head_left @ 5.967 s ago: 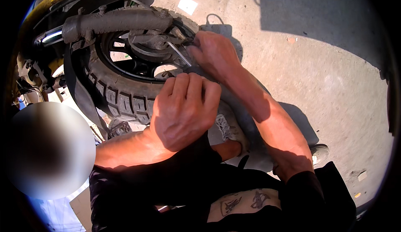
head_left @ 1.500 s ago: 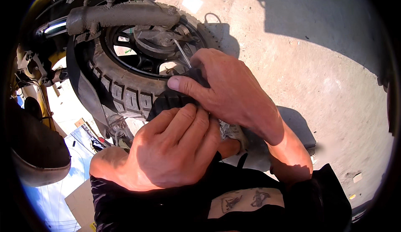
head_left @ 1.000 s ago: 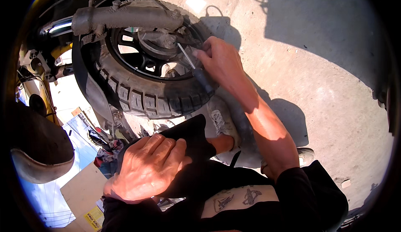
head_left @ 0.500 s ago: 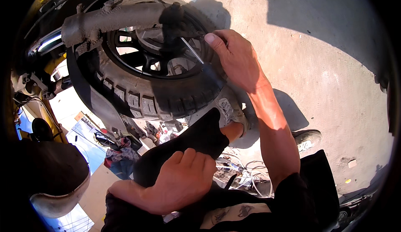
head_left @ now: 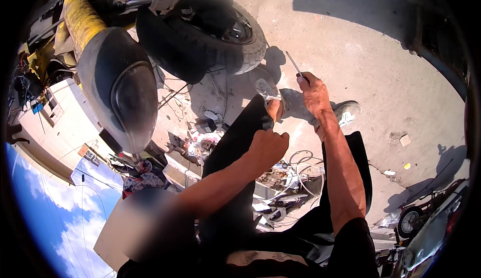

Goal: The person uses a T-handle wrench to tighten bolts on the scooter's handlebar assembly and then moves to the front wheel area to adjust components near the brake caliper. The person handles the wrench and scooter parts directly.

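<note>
My right hand (head_left: 315, 95) is raised over the ground on the right, fingers wrapped round a screwdriver (head_left: 293, 63). Its thin metal shaft points up and to the left, and the grip is mostly hidden in my palm. Near my dark-trousered leg, my left hand (head_left: 270, 148) is curled into a fist; anything inside it is hidden. Beyond both hands, a motorcycle wheel with a knobbly tyre (head_left: 249, 60) stands at the upper left, apart from the screwdriver. A metal fork tube (head_left: 138, 0) runs toward it.
A dark rounded motorcycle part (head_left: 133, 97) joins a yellow body piece (head_left: 82, 22) on the left. Loose scraps and white cables (head_left: 305, 163) lie around my legs. A shoe (head_left: 346, 112) rests on the concrete (head_left: 381, 82). Another wheel (head_left: 411, 221) stands at lower right.
My right hand has drawn back from the wheel with the screwdriver, whose shaft now points away from me. My left fist has shifted up and right. The view has swung, showing more ground.
</note>
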Demonstrator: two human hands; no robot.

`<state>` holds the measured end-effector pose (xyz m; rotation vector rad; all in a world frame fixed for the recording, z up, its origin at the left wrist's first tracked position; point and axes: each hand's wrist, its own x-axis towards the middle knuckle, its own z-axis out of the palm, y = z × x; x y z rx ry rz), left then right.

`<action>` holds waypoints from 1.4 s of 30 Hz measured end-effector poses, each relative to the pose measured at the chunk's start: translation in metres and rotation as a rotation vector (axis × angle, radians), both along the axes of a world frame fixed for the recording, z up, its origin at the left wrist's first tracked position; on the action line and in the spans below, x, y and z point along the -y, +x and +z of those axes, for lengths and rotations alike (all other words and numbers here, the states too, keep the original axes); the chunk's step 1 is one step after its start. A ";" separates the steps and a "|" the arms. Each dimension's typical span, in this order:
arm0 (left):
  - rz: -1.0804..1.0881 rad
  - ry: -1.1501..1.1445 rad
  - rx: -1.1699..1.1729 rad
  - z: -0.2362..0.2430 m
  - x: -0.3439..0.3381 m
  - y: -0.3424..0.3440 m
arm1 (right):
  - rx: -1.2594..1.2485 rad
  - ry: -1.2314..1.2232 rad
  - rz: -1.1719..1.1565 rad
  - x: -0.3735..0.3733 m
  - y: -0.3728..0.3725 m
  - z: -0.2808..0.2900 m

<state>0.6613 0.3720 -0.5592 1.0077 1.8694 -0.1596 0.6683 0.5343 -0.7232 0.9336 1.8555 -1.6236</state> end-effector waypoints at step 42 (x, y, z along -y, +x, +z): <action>0.346 0.397 -1.036 0.557 0.441 -0.591 | 0.357 0.442 -0.050 0.119 0.225 0.477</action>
